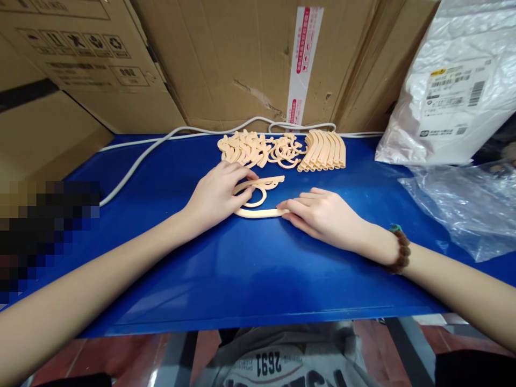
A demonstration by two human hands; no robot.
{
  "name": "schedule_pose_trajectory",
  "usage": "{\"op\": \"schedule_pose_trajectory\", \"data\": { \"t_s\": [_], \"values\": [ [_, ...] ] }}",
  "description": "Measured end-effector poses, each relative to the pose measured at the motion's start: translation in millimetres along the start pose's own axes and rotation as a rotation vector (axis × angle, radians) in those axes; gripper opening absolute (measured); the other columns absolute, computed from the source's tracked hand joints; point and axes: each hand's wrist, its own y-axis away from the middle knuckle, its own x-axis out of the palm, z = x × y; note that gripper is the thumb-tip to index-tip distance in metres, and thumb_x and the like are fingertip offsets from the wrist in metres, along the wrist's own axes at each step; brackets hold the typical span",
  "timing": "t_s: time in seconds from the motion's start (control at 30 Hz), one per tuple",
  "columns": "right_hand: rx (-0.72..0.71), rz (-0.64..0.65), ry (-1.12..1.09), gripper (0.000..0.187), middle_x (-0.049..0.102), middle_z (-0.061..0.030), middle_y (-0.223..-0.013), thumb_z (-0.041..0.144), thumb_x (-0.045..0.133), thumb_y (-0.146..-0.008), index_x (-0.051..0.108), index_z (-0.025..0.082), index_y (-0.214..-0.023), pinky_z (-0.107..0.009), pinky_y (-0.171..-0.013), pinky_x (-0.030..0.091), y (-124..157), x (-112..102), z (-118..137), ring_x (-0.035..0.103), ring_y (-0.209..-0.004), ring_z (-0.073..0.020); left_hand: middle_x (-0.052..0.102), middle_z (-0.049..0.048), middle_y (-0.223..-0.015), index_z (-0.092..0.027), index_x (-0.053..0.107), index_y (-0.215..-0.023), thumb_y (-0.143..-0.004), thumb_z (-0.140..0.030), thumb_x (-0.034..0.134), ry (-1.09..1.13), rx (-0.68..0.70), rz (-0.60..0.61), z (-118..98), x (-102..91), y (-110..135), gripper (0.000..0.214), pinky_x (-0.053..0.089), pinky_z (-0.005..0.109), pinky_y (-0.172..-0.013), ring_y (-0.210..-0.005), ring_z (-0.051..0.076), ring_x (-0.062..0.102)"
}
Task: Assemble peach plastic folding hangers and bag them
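Observation:
A cream plastic hanger (260,213), with curved arms and a round hook, lies low over the blue table between my hands. My left hand (220,191) is closed on its left side, thumb and fingers pinching the part where the arms meet; that joint is partly hidden by the fingers. At the right end of the nearer arm, my right hand (318,212) grips the tip between thumb and fingers. Behind the hands lie a heap of curved cream pieces (244,146), a small tangle of cream hooks (286,150) and a neat row of cream hanger arms (324,150).
A grey-white cable (139,161) runs along the back of the blue table (258,274). Cardboard boxes (242,59) stand behind it. On the right are a white parcel bag (443,97) and a clear plastic bag (463,209). The table's front edge is close to my body.

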Motion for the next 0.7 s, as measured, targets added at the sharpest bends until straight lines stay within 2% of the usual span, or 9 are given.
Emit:
{"op": "schedule_pose_trajectory", "data": {
  "t_s": [0.27, 0.47, 0.7],
  "values": [
    [0.005, -0.005, -0.019, 0.035, 0.071, -0.0062, -0.081, 0.032, 0.039, -0.106, 0.067, 0.013, -0.111, -0.031, -0.072, 0.035, 0.7, -0.5, -0.7, 0.060, -0.069, -0.0176, 0.070, 0.0074, -0.107, -0.019, 0.068, -0.105, -0.094, -0.028, 0.053, -0.012, 0.003, -0.012, -1.3, -0.1, 1.3, 0.022, 0.047, 0.039, -0.086, -0.103, 0.027, 0.058],
    [0.036, -0.027, -0.021, 0.035, 0.071, -0.0063, -0.079, 0.035, 0.042, -0.106, 0.066, 0.012, -0.113, -0.032, -0.073, 0.037, 0.6, -2.3, -0.7, 0.062, -0.069, -0.0188, 0.068, 0.0087, -0.107, -0.016, 0.068, -0.106, -0.097, -0.028, 0.049, -0.024, 0.097, -0.041, -3.5, 0.3, 2.7, 0.024, 0.047, 0.038, -0.088, -0.102, 0.025, 0.058],
    [0.256, -0.095, -0.070, 0.028, 0.071, -0.0052, -0.081, 0.033, 0.051, -0.101, 0.064, 0.013, -0.116, -0.030, -0.068, 0.040, -7.8, -10.2, -6.8, 0.062, -0.070, -0.0184, 0.067, 0.0110, -0.113, -0.014, 0.067, -0.108, -0.101, -0.033, 0.049, 0.014, 0.282, -0.015, -12.1, 0.2, 5.3, 0.028, 0.045, 0.041, -0.099, -0.110, 0.026, 0.057]
  ]
}}
